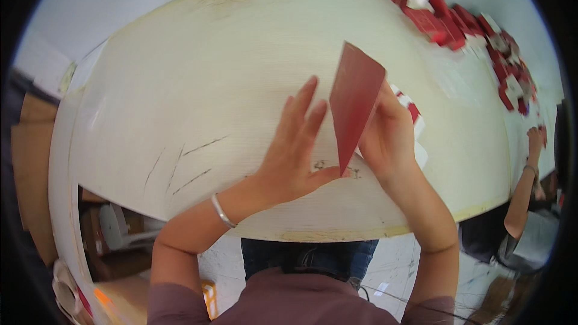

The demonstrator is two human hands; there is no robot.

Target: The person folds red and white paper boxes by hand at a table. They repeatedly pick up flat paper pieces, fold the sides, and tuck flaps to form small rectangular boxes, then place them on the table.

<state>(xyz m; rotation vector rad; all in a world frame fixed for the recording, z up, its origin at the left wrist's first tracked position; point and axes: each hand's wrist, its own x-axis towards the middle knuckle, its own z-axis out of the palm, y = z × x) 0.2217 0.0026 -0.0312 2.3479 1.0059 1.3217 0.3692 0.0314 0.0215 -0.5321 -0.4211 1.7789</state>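
Note:
A red cardboard piece (358,99), perhaps one side of a box, stands raised and tilted over the pale table (180,76). My right hand (390,131) grips it from behind on its right side; part of the fingers is hidden by it. To its left, my left hand (295,153) is spread with the fingers apart, the thumb tip at the card's lower corner. Whether that thumb touches the card I cannot tell. White and red paper or card pieces (420,126) lie on the table just right of my right hand, partly covered by it.
Many red and white boxes (440,20) are heaped along the table's far right side. Clear plastic film (456,76) lies near them. At the far right a co-worker's hand (534,137) is over the table. Brown cardboard (34,180) stands beyond the left edge.

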